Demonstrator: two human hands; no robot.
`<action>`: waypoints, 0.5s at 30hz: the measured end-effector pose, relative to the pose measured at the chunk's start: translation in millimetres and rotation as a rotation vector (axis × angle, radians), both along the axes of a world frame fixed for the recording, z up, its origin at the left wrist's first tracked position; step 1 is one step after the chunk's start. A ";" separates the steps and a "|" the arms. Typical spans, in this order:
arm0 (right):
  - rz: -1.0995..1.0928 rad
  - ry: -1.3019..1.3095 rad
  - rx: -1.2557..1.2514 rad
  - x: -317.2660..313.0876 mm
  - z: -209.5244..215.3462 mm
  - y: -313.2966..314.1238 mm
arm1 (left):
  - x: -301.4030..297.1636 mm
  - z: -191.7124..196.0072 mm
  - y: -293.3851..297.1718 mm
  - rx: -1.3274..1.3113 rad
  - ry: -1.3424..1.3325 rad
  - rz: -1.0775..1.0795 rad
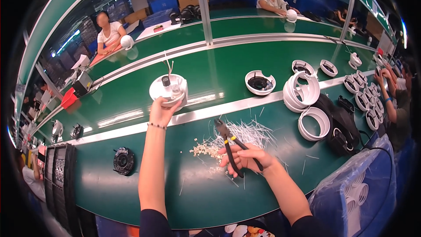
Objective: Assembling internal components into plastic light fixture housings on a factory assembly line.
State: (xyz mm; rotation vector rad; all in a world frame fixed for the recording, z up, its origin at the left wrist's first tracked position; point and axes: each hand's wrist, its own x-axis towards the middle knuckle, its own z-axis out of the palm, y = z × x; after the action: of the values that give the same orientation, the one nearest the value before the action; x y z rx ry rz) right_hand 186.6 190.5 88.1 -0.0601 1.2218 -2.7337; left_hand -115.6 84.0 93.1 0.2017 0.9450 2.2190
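Note:
My left hand (pixel 165 110) is closed on the rim of a round white plastic housing (pixel 158 88), held up over the metal strip between the bench and the green belt. A black cylindrical part and thin wires stick up from this housing. In my right hand (pixel 252 160) is a pair of cutting pliers (pixel 231 140) with black and yellow handles, jaws pointing up and away. Its handles look spread apart. Below the pliers lies a heap of thin white strips (pixel 252 132), perhaps cable ties. Small beige connectors (pixel 204 150) are scattered beside the heap.
A round black part (pixel 124 161) rests on the bench at left, near black trays (pixel 59 177). At right are white rings (pixel 314 124), a black bag (pixel 335 120) and a plastic-lined bin (pixel 355 188). White shells (pixel 260 83) sit on the belt. Other people work across and at right.

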 end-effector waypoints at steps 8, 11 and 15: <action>0.129 -0.006 0.056 0.2 -9.1 -2.6 | -54.7 -72.3 41.2 0.015 -0.118 0.133; 0.142 -0.002 0.079 0.8 -8.4 -3.1 | -59.7 -79.7 44.0 0.018 -0.055 0.211; 0.185 -0.031 0.100 -2.7 -9.1 -7.7 | -54.6 -66.8 27.7 0.018 0.044 0.325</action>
State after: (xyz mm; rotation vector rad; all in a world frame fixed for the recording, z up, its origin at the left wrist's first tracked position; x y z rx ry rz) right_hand 183.9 182.8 79.0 -0.1136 1.2739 -2.5047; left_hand -170.2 111.7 26.4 0.1109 1.0431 2.5289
